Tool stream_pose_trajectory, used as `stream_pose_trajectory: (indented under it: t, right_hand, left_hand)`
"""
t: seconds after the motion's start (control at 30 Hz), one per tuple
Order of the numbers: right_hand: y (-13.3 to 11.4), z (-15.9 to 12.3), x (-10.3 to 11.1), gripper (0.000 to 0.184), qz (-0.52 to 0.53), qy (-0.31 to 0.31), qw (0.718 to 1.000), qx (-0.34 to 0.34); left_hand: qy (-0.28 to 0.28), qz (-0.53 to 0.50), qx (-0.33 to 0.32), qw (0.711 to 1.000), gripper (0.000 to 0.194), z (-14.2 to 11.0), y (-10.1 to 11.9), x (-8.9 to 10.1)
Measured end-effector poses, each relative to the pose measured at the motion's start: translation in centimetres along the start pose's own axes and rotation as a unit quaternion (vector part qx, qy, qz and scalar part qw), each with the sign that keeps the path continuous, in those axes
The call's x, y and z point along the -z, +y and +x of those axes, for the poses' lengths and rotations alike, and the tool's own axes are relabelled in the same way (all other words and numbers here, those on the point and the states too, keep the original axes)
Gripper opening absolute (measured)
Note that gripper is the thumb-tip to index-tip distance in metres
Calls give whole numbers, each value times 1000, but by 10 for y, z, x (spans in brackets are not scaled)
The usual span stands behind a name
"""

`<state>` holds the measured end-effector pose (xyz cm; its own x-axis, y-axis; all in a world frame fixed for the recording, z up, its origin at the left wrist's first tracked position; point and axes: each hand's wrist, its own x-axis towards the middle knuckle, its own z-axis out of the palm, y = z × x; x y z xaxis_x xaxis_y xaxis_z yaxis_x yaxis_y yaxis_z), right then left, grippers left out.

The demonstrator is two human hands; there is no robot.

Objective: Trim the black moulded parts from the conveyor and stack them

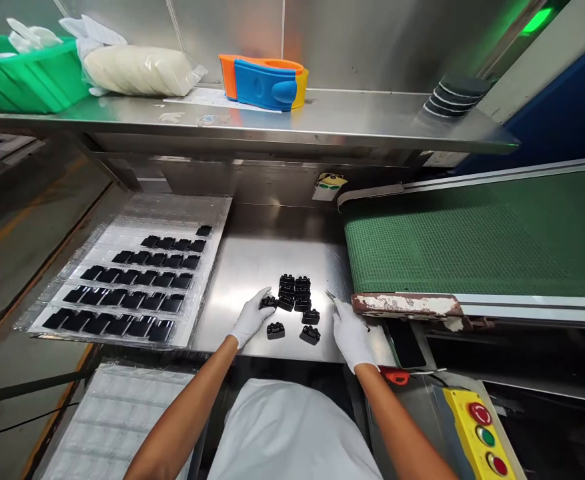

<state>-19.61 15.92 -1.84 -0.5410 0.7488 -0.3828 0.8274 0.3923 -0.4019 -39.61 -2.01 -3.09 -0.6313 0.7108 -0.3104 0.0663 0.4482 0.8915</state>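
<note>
My left hand (250,319), in a white glove, has its fingers closed on a small black plastic part (268,302) just above the steel table (252,233). My right hand (351,333), gloved too, grips a slim metal tool with a pointed tip (330,295); its exact kind is too small to make out. Between the hands, several matching black parts stand close together in a cluster (295,292). Nearer to me lie three looser ones: a part (275,331) at left, another part (310,335) at right, and a part (311,317) just below the cluster.
On the left, a clear plastic tray (207,280) holds rows of black pieces. A green conveyor belt (472,233) runs off to the right, above a yellow button box (479,433). A steel shelf (362,120) crosses the back, carrying a green bin (27,77) and tape rolls (262,83).
</note>
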Motion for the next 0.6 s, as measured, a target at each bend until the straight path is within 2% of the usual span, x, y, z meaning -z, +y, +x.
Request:
stream_pose_trajectory:
  t: [0.1,0.2,0.33,0.5,0.6]
  right_hand:
    - [-2,-1,-6,36,56,-56,995,56]
    - [-3,4,-11,35,95,-110,985,90]
    - [-9,13,-12,35,115,-125,981,98]
    - [-13,18,-12,60,124,-134,980,81]
    - [-14,22,-14,55,119,-147,978,87]
  left_hand:
    - [-1,56,-26,998,49,4,-8,0]
    - [4,112,-49,993,48,2,-16,1]
    - [-11,162,-73,984,43,1,-26,-2]
    - [-3,207,-109,972,25,0,-29,-5]
    - [19,233,-107,966,21,1,-27,-11]
